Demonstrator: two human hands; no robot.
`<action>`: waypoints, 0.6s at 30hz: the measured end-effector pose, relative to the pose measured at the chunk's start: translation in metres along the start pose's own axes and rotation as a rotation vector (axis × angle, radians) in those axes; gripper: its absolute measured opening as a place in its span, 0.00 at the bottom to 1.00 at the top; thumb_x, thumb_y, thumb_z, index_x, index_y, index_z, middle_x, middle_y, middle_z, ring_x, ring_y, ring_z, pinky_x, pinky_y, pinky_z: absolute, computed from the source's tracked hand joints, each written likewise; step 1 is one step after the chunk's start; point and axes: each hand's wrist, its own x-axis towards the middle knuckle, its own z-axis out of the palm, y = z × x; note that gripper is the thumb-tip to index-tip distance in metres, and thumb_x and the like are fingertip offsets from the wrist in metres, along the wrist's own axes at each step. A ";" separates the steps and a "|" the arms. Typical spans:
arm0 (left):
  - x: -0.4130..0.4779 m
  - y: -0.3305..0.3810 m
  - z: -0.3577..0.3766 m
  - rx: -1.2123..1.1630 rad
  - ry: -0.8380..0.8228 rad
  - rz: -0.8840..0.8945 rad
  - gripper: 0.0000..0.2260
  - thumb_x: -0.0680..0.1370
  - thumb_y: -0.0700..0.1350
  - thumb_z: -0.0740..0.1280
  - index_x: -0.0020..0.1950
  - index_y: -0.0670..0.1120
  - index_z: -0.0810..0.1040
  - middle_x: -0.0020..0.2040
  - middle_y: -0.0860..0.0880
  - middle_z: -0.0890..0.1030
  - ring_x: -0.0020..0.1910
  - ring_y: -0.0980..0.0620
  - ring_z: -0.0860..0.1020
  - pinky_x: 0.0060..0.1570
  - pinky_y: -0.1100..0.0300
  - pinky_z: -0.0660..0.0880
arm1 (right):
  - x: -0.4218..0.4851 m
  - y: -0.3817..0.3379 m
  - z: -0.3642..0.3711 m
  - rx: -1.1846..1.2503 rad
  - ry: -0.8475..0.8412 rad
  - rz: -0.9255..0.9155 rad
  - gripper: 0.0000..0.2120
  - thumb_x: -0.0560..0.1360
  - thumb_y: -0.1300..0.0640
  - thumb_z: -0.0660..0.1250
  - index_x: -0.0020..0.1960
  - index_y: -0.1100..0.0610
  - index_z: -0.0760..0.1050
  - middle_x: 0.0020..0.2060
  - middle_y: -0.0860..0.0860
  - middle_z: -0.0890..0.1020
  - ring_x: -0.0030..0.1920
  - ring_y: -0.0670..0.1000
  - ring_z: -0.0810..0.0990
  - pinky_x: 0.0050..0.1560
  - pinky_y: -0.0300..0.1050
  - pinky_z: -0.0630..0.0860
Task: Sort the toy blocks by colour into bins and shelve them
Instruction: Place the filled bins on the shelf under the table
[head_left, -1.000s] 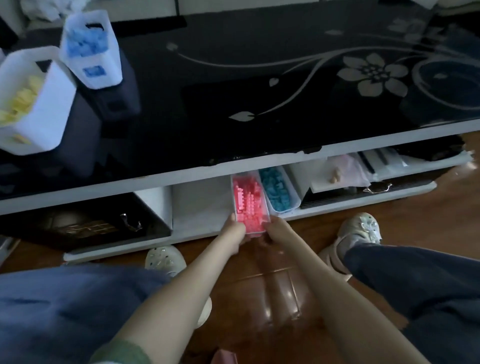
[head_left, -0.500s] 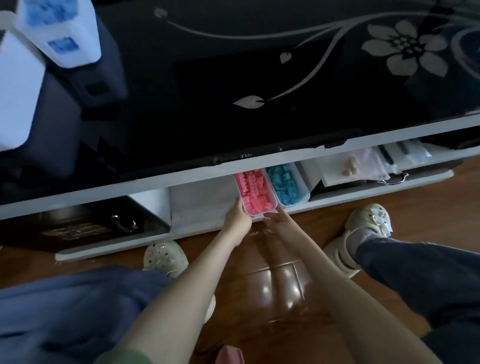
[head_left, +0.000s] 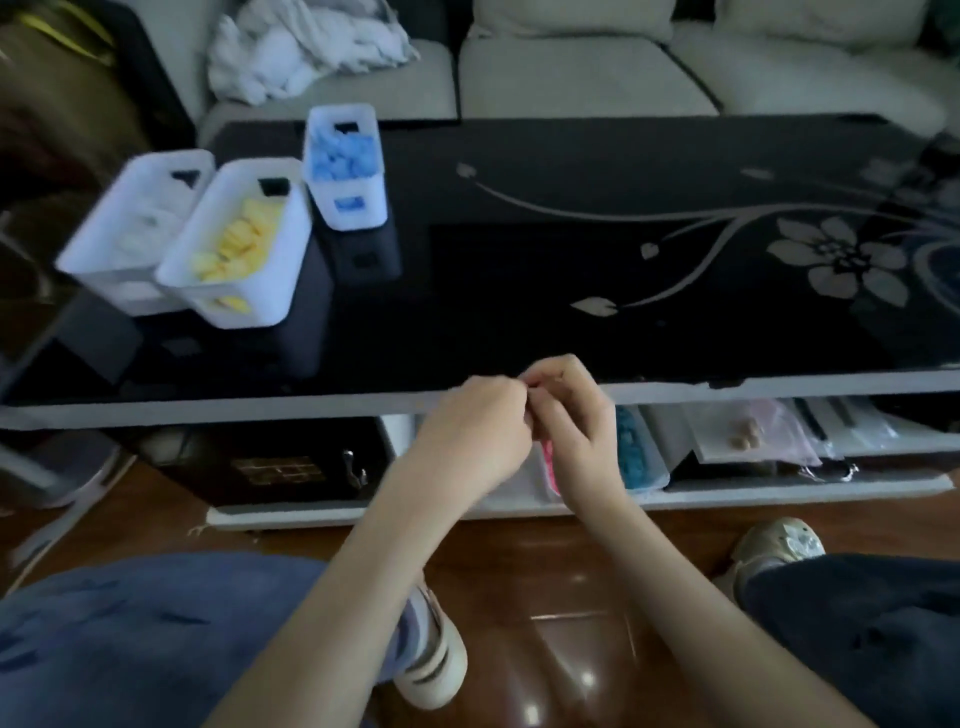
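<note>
Nearest are the person's knees in blue trousers, with a pale shoe (head_left: 434, 662) on the wooden floor (head_left: 571, 613) between them. Both bare forearms reach forward and meet in front of the counter's white front edge. The left hand (head_left: 475, 431) and right hand (head_left: 574, 415) touch at the knuckles, the fingers (head_left: 550, 371) of both curled in and pressed together. The blur makes it impossible to tell whether they pinch anything. Just behind the hands, on the shelf (head_left: 779, 492) under the counter, only a sliver of the pink bin (head_left: 549, 462) shows between the wrists. The teal-blue bin (head_left: 655, 457) stands right beside it, on its right. Farther back, at the left of the black glass counter (head_left: 519, 260), stand three white bins. One has pale contents (head_left: 122, 296), and the one touching it holds yellow blocks (head_left: 288, 260). The one just behind holds blue blocks (head_left: 371, 208). Beyond the counter is a light sofa (head_left: 571, 73) with a crumpled white cloth (head_left: 301, 49) on it.
</note>
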 end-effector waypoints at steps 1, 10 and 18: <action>-0.006 -0.004 -0.019 -0.034 0.051 0.012 0.10 0.81 0.45 0.57 0.55 0.48 0.78 0.44 0.52 0.79 0.44 0.51 0.79 0.39 0.60 0.72 | 0.007 -0.016 0.008 0.041 -0.026 -0.028 0.07 0.76 0.68 0.57 0.48 0.62 0.73 0.32 0.50 0.75 0.31 0.45 0.72 0.32 0.37 0.68; -0.008 -0.086 -0.097 -0.327 0.509 -0.181 0.18 0.80 0.38 0.58 0.70 0.48 0.68 0.63 0.48 0.77 0.61 0.48 0.75 0.53 0.60 0.70 | 0.113 -0.073 0.111 -0.339 -0.471 0.134 0.15 0.78 0.58 0.59 0.64 0.51 0.70 0.42 0.54 0.80 0.32 0.53 0.81 0.23 0.46 0.77; -0.039 -0.151 -0.103 -0.391 0.521 -0.465 0.25 0.79 0.36 0.56 0.75 0.52 0.61 0.66 0.45 0.74 0.62 0.45 0.74 0.49 0.59 0.69 | 0.127 -0.054 0.195 -0.697 -0.777 0.078 0.23 0.78 0.54 0.56 0.73 0.48 0.58 0.49 0.54 0.78 0.44 0.58 0.79 0.37 0.53 0.81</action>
